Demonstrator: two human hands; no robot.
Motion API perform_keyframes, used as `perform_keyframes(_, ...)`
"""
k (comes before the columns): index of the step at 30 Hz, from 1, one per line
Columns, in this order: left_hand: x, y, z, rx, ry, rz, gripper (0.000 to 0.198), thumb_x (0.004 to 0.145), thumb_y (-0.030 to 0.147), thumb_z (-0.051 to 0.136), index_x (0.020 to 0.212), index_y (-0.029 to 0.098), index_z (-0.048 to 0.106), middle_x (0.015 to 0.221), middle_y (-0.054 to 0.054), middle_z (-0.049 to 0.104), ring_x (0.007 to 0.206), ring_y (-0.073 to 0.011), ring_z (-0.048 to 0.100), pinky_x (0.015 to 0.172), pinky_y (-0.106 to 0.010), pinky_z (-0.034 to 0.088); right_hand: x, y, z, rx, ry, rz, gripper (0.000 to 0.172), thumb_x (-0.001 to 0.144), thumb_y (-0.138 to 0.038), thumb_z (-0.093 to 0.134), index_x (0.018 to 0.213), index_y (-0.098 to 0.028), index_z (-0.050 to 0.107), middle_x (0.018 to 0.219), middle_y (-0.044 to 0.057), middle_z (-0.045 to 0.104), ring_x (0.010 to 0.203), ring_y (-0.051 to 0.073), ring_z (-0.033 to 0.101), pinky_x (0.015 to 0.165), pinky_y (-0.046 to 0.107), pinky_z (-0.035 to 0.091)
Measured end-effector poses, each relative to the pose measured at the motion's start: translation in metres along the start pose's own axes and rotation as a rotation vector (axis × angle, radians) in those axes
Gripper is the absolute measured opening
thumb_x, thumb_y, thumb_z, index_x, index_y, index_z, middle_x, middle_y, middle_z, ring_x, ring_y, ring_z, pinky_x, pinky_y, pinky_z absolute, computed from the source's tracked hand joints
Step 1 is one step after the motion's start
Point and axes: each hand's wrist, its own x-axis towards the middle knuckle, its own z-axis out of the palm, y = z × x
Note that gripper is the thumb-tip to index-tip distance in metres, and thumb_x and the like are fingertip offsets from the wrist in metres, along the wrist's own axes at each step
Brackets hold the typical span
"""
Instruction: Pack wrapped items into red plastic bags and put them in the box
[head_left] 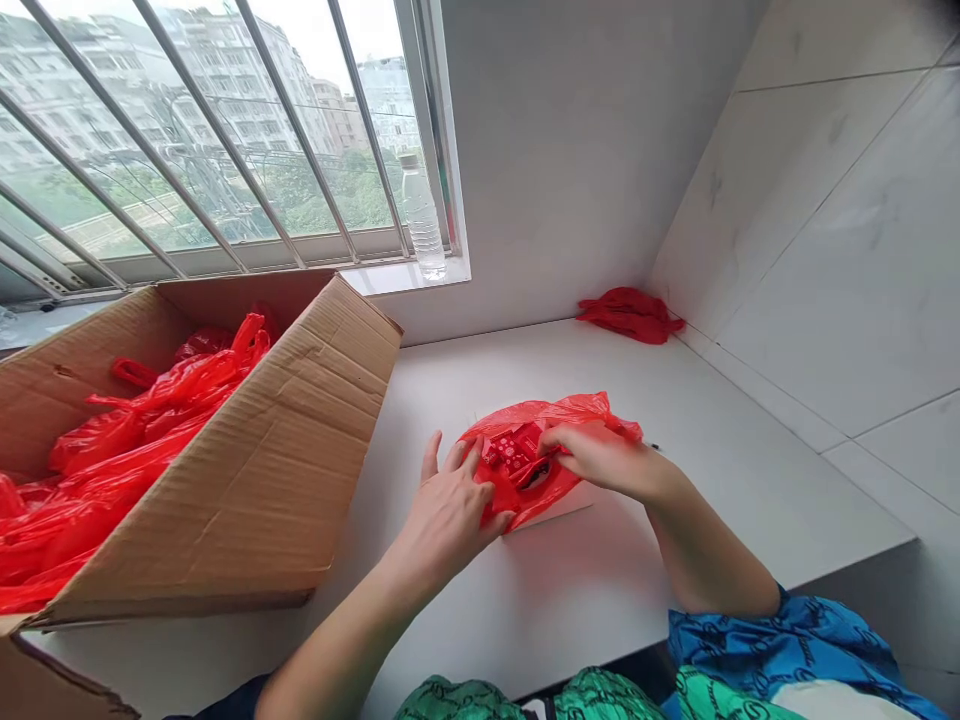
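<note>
A thin red plastic bag (pixel 577 408) lies opened on the white table in front of me, with small red patterned packets (pixel 514 450) showing in its mouth. On the bag's left edge rests my left hand (pixel 454 500), its fingers spread. My right hand (pixel 600 455) reaches over the right side of the bag, fingers bent together at the opening beside the packets; it is slightly blurred, and what its fingertips hold is hidden.
At the left stands a large cardboard box (pixel 300 430) with several red bags (pixel 180 400) inside. A red cloth-like bundle (pixel 630 315) lies by the wall at the table's (pixel 750 460) back. A clear bottle (pixel 424 225) stands on the sill of the barred window.
</note>
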Motion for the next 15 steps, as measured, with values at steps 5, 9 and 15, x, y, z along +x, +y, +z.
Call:
perform_keyframes(5,-0.002,0.003,-0.005,-0.04,-0.089,0.026,0.03,0.083,0.043,0.07,0.063,0.02,0.07,0.124,-0.012,0.064,0.134,-0.0305,0.046,0.121,-0.062,0.009,0.006,-0.019,-0.005,0.049,-0.246,0.079,0.02,0.076,-0.006,0.046,0.061,-0.019,0.039,0.061,-0.003,0.043,0.055,0.011,0.035,0.05,0.028,0.02)
perform_keyframes(9,-0.003,0.003,-0.007,-0.053,-0.115,0.042,0.027,0.084,0.042,0.069,0.066,0.022,0.072,0.119,-0.011,0.065,0.135,-0.0298,0.046,0.12,-0.063,0.009,0.015,-0.026,-0.002,0.051,-0.276,0.152,0.022,0.078,-0.008,0.046,0.06,-0.018,0.04,0.06,-0.003,0.045,0.054,0.011,0.035,0.051,0.028,0.022)
perform_keyframes(15,-0.002,0.001,-0.007,-0.045,-0.112,0.043,0.025,0.085,0.04,0.069,0.069,0.021,0.073,0.131,-0.011,0.06,0.136,-0.0322,0.044,0.12,-0.065,0.009,0.036,-0.029,0.017,0.189,-0.295,0.302,0.037,0.098,-0.036,0.04,0.072,-0.02,0.062,0.071,0.002,0.064,0.066,0.017,0.057,0.063,0.03,0.041)
